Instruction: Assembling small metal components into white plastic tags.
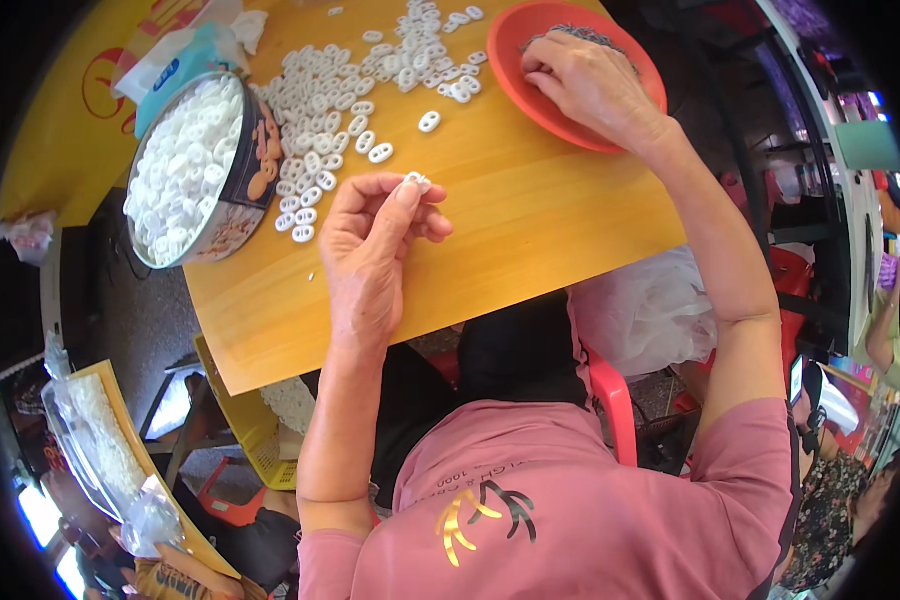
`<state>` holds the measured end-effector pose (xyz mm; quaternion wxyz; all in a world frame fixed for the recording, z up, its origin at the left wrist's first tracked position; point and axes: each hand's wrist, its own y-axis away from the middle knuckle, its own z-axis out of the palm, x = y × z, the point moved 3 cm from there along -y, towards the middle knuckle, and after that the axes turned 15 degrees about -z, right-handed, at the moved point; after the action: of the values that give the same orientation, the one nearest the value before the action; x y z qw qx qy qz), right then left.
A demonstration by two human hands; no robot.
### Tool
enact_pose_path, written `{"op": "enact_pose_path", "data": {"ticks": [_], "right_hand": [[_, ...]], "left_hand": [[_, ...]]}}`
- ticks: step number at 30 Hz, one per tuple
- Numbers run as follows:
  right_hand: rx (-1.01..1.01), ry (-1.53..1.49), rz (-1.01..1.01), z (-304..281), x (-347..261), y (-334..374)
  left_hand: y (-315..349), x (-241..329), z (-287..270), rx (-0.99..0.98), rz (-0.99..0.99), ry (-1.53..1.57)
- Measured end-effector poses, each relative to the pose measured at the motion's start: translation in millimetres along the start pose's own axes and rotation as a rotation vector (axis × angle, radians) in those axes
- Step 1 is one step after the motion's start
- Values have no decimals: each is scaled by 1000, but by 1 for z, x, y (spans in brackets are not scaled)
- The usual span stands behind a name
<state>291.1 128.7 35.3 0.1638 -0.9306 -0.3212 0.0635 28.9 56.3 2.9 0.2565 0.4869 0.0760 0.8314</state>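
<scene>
Above the wooden table point(530, 230), my left hand point(370, 240) pinches a small white oval plastic piece point(417, 182) between thumb and forefinger. The other fingers of that hand are curled. My right hand point(600, 88) reaches into a red-orange bowl point(504, 70) at the far right of the table. Its fingers are bent together over a heap of small grey metal-looking bits point(592, 36); what they grip, if anything, is hidden. Beyond my left hand lie many loose white two-holed pieces point(318, 98), spread across the tabletop.
A round tin point(232, 228) heaped with white pieces stands at the table's left edge, beside a blue-and-white tissue pack point(185, 75). Below the table are a yellow crate point(255, 440) and a white plastic bag point(650, 315). Another person's arm point(195, 570) shows at lower left.
</scene>
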Motion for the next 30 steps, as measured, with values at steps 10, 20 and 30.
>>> {"op": "enact_pose_path", "data": {"ticks": [10, 20, 30], "right_hand": [[316, -1163, 327, -25, -67, -8], [385, -1585, 410, 0, -135, -13], [364, -1427, 331, -3, -150, -18]], "left_hand": [[7, 7, 3, -27, 6, 44], [21, 10, -3, 1, 112, 1], [32, 15, -5, -4, 165, -51]]}}
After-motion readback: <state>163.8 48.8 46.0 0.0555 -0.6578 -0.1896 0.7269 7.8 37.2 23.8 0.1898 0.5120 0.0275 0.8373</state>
